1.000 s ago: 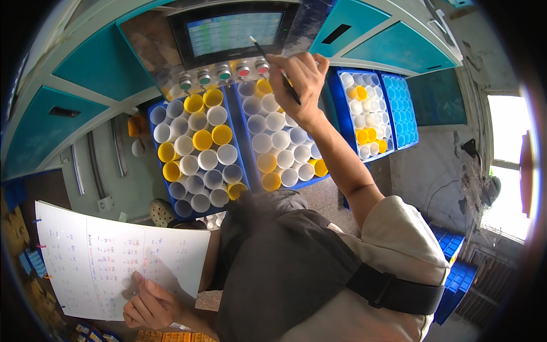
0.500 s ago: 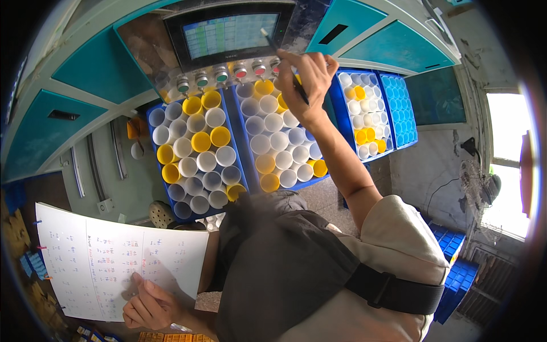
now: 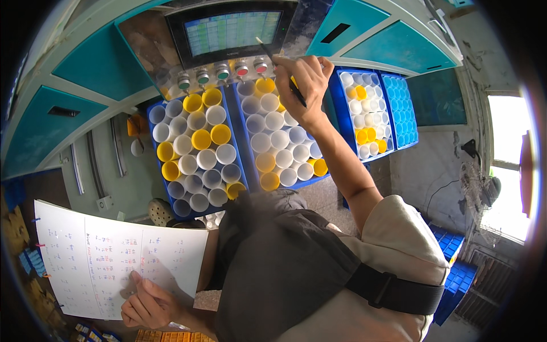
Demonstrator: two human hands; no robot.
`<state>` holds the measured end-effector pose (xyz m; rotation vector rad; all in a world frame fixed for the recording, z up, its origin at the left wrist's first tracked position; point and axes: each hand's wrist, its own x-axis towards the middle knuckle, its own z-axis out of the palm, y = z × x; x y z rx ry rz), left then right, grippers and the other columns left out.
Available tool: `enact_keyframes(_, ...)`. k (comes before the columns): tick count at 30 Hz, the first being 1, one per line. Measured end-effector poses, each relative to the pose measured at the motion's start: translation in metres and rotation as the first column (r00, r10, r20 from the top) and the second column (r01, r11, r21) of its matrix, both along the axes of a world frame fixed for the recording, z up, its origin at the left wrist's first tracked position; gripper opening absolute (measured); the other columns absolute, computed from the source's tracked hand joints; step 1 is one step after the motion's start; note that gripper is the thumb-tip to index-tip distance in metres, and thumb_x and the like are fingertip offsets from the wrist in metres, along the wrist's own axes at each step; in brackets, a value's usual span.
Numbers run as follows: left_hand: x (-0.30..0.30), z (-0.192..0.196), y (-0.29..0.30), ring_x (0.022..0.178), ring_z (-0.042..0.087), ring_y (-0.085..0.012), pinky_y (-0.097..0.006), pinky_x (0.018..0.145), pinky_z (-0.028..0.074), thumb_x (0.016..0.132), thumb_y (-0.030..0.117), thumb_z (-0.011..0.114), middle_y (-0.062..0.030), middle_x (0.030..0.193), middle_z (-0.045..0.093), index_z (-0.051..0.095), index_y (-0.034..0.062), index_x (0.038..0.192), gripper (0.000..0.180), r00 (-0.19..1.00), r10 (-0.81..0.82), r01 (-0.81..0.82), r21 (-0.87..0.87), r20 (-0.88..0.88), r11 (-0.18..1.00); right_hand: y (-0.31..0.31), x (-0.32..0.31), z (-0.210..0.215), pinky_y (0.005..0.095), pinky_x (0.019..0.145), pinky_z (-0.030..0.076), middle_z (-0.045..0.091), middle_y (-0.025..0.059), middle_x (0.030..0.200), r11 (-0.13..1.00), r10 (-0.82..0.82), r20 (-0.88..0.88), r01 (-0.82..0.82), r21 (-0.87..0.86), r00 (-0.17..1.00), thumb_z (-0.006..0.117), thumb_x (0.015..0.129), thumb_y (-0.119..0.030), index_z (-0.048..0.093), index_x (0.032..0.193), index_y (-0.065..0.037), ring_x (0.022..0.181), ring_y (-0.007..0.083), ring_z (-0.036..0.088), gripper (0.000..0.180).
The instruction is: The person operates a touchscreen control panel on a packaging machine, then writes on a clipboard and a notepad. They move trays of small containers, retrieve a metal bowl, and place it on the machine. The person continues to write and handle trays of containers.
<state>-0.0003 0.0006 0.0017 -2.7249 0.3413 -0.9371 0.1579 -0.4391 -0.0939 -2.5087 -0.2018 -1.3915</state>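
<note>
My right hand (image 3: pixel 305 85) is closed around a slim dark stylus (image 3: pixel 295 91) with a pale tip. The tip is over the lower right part of a panel screen (image 3: pixel 233 34) showing a coloured table; whether it touches the glass I cannot tell. My left hand (image 3: pixel 149 305) lies on handwritten sheets (image 3: pixel 114 245) at the lower left. Its index finger is stretched out onto the columns of blue and red writing, with the other fingers loosely curled. Small coloured clips or rings line the sheets' left edge.
Below the screen is a row of red and green push buttons (image 3: pixel 222 73). Two blue crates (image 3: pixel 242 137) of white and yellow cups stand under it, with another cup crate (image 3: pixel 345 114) and a light-blue one (image 3: pixel 400 108) to the right. A fan (image 3: pixel 476 185) stands near the window.
My right hand has shifted slightly left, and the stylus tip has moved a little left and down over the screen. The sheets have tilted or shifted slightly; my left hand is almost still.
</note>
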Motion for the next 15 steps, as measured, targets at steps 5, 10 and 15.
enact_keyframes(5, 0.001, 0.001, -0.002, 0.071, 0.049, -0.0196, -0.039, 0.081, 0.037, 0.104, 0.023, 0.061, -0.0018, 0.067, 0.056, 0.081, 0.0013, 0.102, 0.029, 1.0, -0.006, 0.006, 0.008, 0.015, 1.0, 0.01, 0.01, 0.009, 0.0417, 0.086, 0.034, 0.063, 0.0026, 0.072, 0.999, 0.037, 0.039, -0.037, 0.023, 0.999, 0.07, 0.08, 0.0, 0.077, 0.094, -0.008, 0.073, 0.0154, 0.056, 0.017)
enact_keyframes(10, 0.0, 0.002, -0.001, 0.071, 0.048, -0.0194, -0.038, 0.081, 0.037, 0.105, 0.024, 0.061, -0.0012, 0.067, 0.055, 0.08, 0.0021, 0.104, 0.03, 1.0, -0.001, 0.001, 0.011, 0.01, 1.0, 0.024, 0.011, 0.019, 0.0397, 0.086, 0.033, 0.066, 0.0017, 0.076, 0.991, 0.132, 0.014, -0.132, 0.011, 0.991, 0.072, 0.08, -0.001, 0.077, 0.1, -0.008, 0.075, 0.0159, 0.059, 0.022)
enact_keyframes(15, -0.003, 0.004, 0.0, 0.072, 0.049, -0.0196, -0.038, 0.083, 0.038, 0.106, 0.025, 0.059, -0.0008, 0.066, 0.052, 0.08, 0.0027, 0.105, 0.031, 0.999, 0.037, -0.037, 0.021, -0.037, 0.999, 0.038, 0.025, 0.019, 0.0408, 0.083, 0.035, 0.07, -0.0024, 0.083, 0.982, 0.159, -0.041, -0.162, -0.093, 0.986, 0.076, 0.084, -0.012, 0.075, 0.104, -0.011, 0.08, 0.0147, 0.062, 0.02)
